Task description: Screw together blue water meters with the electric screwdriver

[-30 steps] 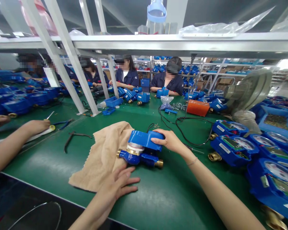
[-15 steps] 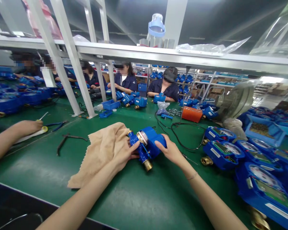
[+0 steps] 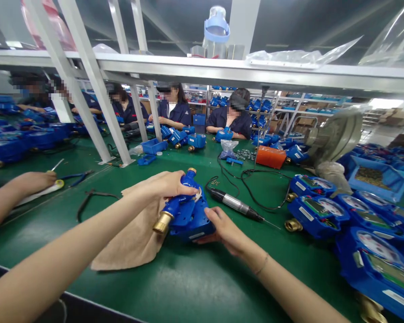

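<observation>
Between my two hands is a blue water meter (image 3: 190,220) with brass threaded ends, tilted over a beige cloth (image 3: 131,244). My left hand (image 3: 175,185) is closed over the pipe body near the upper brass end. With the thumb on top and the fingers beneath, my right hand (image 3: 222,228) grips the right side of the blue housing. The lower brass end points toward me on the left. Just beyond the meter, an electric screwdriver (image 3: 235,202) lies on the green bench (image 3: 202,282), its thin bit pointing right.
Several open blue meters (image 3: 316,211) stand at the right. A co-worker's hand (image 3: 37,184) is at the left, near blue-handled pliers (image 3: 77,178). A black bent tool (image 3: 87,199) lies beside the cloth. White posts (image 3: 109,112) hold a shelf above; several people sit across the bench.
The meter has been turned over and tipped, its brass end swinging left toward me. My left hand has shifted onto its top; my right hand has moved lower. The screwdriver has come into view.
</observation>
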Demonstrator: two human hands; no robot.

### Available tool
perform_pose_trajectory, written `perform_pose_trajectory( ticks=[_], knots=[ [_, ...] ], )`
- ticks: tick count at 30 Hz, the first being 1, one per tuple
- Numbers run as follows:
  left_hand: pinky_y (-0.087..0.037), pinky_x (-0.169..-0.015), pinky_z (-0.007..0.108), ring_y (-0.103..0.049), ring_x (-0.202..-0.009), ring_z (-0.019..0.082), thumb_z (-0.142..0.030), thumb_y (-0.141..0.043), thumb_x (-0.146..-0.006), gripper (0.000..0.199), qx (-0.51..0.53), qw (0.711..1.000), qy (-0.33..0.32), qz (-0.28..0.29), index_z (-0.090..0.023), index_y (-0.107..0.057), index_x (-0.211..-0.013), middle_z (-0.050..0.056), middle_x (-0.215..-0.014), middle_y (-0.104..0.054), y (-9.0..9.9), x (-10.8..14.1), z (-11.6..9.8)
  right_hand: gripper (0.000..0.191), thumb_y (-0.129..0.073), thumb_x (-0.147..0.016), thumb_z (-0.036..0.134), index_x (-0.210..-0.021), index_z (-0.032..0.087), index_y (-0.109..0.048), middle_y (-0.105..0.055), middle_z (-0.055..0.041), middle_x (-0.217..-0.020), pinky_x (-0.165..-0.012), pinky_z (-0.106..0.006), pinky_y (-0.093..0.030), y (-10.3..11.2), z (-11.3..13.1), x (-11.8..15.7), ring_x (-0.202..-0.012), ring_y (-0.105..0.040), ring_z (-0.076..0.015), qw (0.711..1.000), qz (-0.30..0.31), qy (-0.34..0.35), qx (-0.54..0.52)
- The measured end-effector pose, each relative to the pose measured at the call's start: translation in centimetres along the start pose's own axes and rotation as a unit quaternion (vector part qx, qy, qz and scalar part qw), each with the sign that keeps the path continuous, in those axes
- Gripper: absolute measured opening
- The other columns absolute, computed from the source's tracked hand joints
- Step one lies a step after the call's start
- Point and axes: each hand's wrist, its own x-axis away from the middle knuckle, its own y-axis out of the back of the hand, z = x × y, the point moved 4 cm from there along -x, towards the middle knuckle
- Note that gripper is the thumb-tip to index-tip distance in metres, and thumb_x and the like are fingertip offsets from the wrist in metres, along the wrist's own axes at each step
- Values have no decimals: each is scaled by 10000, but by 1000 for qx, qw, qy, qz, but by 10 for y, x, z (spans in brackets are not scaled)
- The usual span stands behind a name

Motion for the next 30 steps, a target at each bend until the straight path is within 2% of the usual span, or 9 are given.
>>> perform_pose_trajectory(
  ticks=[4,6,8,12,16,19,22,26,30],
  knots=[
    [-402,-554,275,-634,-576,234,-728,-735,-461,612,-101,993,2,62,-206,-634,-763,32,-609,-664,-11,-7,2,554,-287,-930,727,-939,198,-455,-651,-36,-755,-530,-310,-559,-3,3,8,-554,-689,-195,995,36,4,90],
    [-412,-582,289,-646,-606,252,-767,-694,-487,635,-133,988,-2,76,-201,-641,-770,56,-626,-678,-21,-11,4,563,-429,-891,724,-780,180,-521,-614,-37,-697,-581,-315,-524,20,12,6,-549,-664,-198,982,10,20,186],
    [-420,-603,305,-656,-647,274,-803,-651,-509,657,-153,984,-12,88,-194,-651,-758,86,-659,-694,-30,-17,6,549,-484,-903,668,-681,170,-555,-608,-62,-727,-727,-349,-499,52,21,0,-695,-672,-230,958,-41,40,282],
    [-431,-645,320,-665,-703,296,-819,-625,-531,666,-164,980,-39,104,-198,-671,-768,104,-705,-713,-39,-27,4,291,-577,-943,426,-958,148,-661,-633,-128,-1023,-938,-411,-436,106,15,-25,-1035,-601,-275,902,-121,39,412],
    [-434,-698,329,-667,-805,319,-849,-594,-554,715,-154,980,-61,107,-203,-681,-849,118,-833,-733,-40,-27,-6,313,-639,-925,340,-1161,138,-606,-616,-100,-1156,-917,-454,-509,119,-21,-56,-1037,-611,-238,888,-107,7,448],
    [-443,-707,327,-665,-835,313,-835,-568,-621,730,-128,981,-77,124,-208,-681,-975,116,-925,-737,-39,-24,-12,277,-611,-948,338,-1142,140,-610,-623,-86,-1139,-864,-419,-545,124,-34,-69,-993,-628,-214,909,-105,8,404],
    [-466,-773,317,-667,-921,287,-754,-586,-698,693,-76,981,-108,145,-250,-635,-1172,81,-1066,-727,-41,-24,-12,236,-643,-917,338,-1010,122,-621,-638,-42,-923,-720,-335,-551,139,-20,-70,-790,-627,-166,944,-130,23,302],
    [-445,-925,280,-621,-1093,237,-624,-631,-748,590,6,974,-156,165,-332,-608,-1260,10,-1203,-682,-53,-30,-11,309,-635,-806,383,-990,167,-512,-524,32,-703,-567,-280,-490,161,38,-58,-595,-550,-133,974,-177,106,95],
    [-436,-962,322,-608,-1081,252,-596,-602,-774,458,50,977,-142,151,-284,-700,-1094,29,-1113,-681,-72,-35,-14,347,-572,-765,460,-981,241,-413,-402,71,-701,-558,-230,-450,150,104,-43,-567,-470,-85,946,-218,229,-75]
  ],
)
